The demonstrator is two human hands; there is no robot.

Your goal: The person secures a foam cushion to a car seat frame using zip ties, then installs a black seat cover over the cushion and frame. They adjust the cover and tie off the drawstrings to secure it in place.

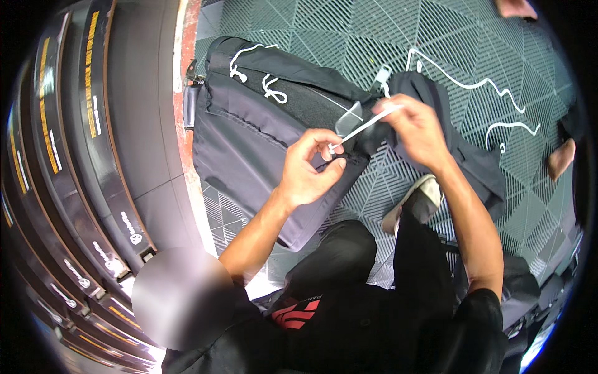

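Observation:
A thin white cord is stretched slantwise between my hands. My left hand pinches its lower end between thumb and fingers, near a small white knot or tip. Higher and to the right, my right hand is closed on the other end, slightly blurred. Beneath them lies a dark grey fabric piece, like a bag or garment, with loops of white drawstring on its upper part. A greyish translucent piece sits just behind the cord. More dark fabric spreads under and beyond my right forearm.
The floor is green-grey ribbed tiles. Loose white cords trail at the right. Dark steps with yellow lettering rise on the left, beside a worn red-white edge. Another person's bare foot shows at the right. A shoe is below my hands.

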